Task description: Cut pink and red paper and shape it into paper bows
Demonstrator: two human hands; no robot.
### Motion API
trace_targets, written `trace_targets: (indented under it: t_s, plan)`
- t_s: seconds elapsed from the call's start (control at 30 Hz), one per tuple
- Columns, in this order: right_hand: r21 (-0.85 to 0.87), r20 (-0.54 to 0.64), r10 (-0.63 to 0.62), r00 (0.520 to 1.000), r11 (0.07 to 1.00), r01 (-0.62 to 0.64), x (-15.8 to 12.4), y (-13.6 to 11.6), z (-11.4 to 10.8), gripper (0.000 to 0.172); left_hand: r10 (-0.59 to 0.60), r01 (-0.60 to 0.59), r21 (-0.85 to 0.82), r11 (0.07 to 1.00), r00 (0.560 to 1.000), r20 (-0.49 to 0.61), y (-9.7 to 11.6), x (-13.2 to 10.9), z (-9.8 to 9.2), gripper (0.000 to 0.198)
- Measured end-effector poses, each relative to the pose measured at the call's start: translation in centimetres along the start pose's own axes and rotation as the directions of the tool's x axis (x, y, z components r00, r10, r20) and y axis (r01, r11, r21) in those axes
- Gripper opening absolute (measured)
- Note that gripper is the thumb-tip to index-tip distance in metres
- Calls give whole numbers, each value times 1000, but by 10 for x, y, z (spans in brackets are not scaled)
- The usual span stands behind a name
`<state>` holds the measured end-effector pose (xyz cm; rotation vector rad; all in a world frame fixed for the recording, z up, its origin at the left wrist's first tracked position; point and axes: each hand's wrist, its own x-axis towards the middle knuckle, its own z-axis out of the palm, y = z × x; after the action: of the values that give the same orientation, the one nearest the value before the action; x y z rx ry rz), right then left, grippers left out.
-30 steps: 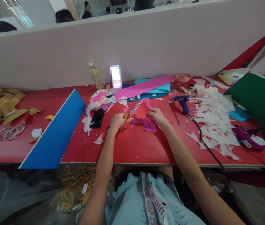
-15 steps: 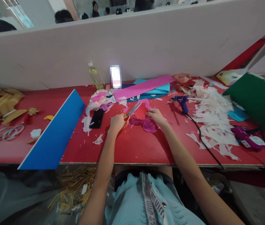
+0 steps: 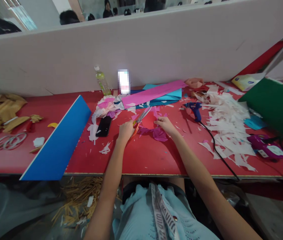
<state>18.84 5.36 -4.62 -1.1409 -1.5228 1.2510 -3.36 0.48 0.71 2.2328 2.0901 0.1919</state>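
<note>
My left fingers (image 3: 127, 129) wrap the orange-handled scissors (image 3: 141, 117) while my right fingers (image 3: 161, 122) pinch the red crepe paper (image 3: 148, 121), which seems to need turning for the next snip.

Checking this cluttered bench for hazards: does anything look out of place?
The flat blue board lies slantwise across the red table, its near end jutting past the front edge. White paper scraps litter the right side, around a black cord.

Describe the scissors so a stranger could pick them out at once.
On the long red table, find the pink paper strip near the middle. Just below it, the left hand grips the scissors, with orange handles. Their shiny metal blades stand out among the paper scraps.
</note>
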Motion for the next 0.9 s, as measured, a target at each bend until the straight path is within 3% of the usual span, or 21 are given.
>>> trace_targets:
  t_s: [0.23,0.37,0.53,0.67,0.77,0.83,0.9]
  plan:
    - [26,-14,19,1000,999,-19,-2,-3,1,18,-7,6,-66,998,1000,-20,-2,1,-1,41]
    - [34,-24,24,999,999,-23,-2,-6,1,19,-120,116,-71,991,992,-48,-4,2,-3,45]
    - [24,-24,29,999,999,-29,-2,-8,2,21,-208,209,-30,978,978,28,-13,6,6,44]
    - [11,-16,29,999,1000,-29,-2,-7,2,20,-139,139,-30,990,990,9,-17,3,8,37]
    - [12,10,11,1000,1000,-11,-2,-4,2,18,-71,66,-51,996,993,-94,-13,0,5,30]
    - [1,27,-10,1000,1000,10,-2,-3,3,18,-26,-4,-172,985,985,-170,-6,0,6,28]
    - [-1,61,-25,998,1000,25,-2,-3,6,17,0,-73,-393,916,983,-183,2,2,10,27]
